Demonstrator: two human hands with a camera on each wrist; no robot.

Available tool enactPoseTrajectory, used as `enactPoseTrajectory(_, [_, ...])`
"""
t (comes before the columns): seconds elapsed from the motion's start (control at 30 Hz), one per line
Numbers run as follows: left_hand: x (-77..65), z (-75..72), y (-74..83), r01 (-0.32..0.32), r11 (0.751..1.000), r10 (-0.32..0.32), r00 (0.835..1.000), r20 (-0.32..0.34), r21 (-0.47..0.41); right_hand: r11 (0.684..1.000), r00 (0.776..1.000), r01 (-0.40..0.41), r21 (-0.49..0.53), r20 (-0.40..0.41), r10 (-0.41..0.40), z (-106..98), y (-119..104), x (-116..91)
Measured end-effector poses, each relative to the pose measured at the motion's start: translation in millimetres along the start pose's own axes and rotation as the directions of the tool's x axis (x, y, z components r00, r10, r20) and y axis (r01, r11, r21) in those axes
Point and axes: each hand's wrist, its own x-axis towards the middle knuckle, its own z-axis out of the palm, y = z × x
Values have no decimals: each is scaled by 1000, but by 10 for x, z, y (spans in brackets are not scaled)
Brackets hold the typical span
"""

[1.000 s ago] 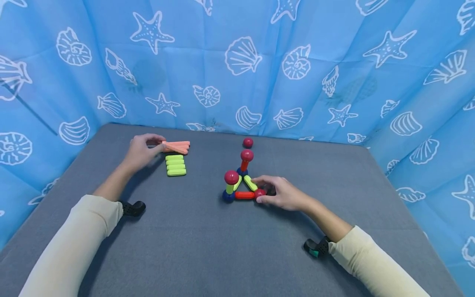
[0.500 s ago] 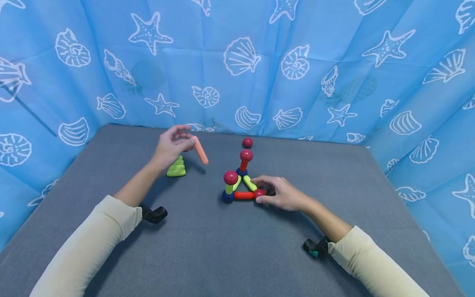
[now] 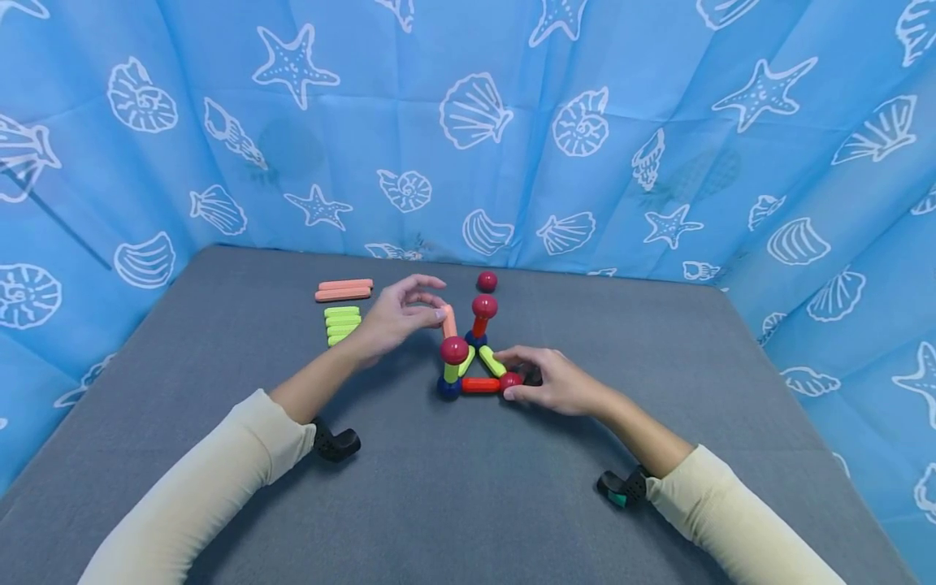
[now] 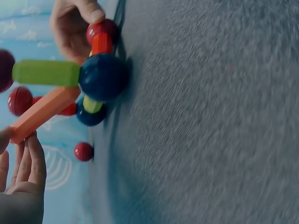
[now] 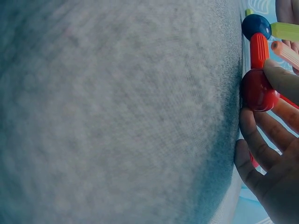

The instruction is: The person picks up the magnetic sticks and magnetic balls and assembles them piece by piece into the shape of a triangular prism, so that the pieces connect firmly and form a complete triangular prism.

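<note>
"Thumb point(image 4: 3, 138) and fingers point(image 4: 35, 161) of the left hand point(image 3: 395, 321) are pinching something. What are they holding?"

"They're gripping one end of a ridged, peach-coloured plastic stick point(image 4: 44, 114), which is hanging in the air out past the fingertips."

"Which way is it pointing?"

"Its long axis is slanting: the pinched end is sitting higher, and the free end is dipping behind a ridged yellow-green stick point(image 4: 46, 73) that's standing upright between a glossy dark blue ball point(image 4: 103, 77) and a glossy red ball point(image 3: 454, 350). I'm not managing to tell whether it's touching anything there."

"And what is the right hand point(image 3: 552, 382) doing?"

"It's holding a second red ball point(image 5: 259, 90) between thumb and fingers, low on the grey cloth point(image 3: 439, 487), right of the left pinch. A red stick point(image 3: 480, 385) is running left from that held ball to the dark blue one."

"What is lying around the left grip?"

"Two spare peach sticks point(image 3: 344, 295) and a row of yellow-green sticks point(image 3: 342, 321) are lying to its left. A red upright point(image 3: 479, 327), carrying its own red ball point(image 3: 484, 306), is standing just right of it; a loose red ball point(image 3: 487, 282) is resting beyond that."
</note>
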Motion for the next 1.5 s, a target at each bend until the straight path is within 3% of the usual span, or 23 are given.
enactPoseTrajectory(0.17, [10,77,-9,5,1000,-5,999,49,-6,1000,1000,4,2,5,-4,1,4,2])
enactPoseTrajectory(0.6, [105,180,-26,-11,1000,11,996,86,5,1000,1000,-5,11,15,5,-3,-12,-1])
enactPoseTrajectory(1.07, [140,266,-17,68,996,-76,986,150,58,1000,1000,22,19,14,-22,-11,-12,-1])
enactPoseTrajectory(1.23, [159,274,-7,71,996,-80,983,163,60,1000,1000,15,21,11,-15,-12,-20,-6])
enactPoseTrajectory(1.37, [116,230,-35,69,993,-84,982,169,94,1000,1000,4,20,13,-4,-7,-24,-7])
enactPoseTrajectory(1.5, [-1,144,-113,50,978,-91,975,201,202,1000,1000,7,18,11,-7,-7,-27,-5])
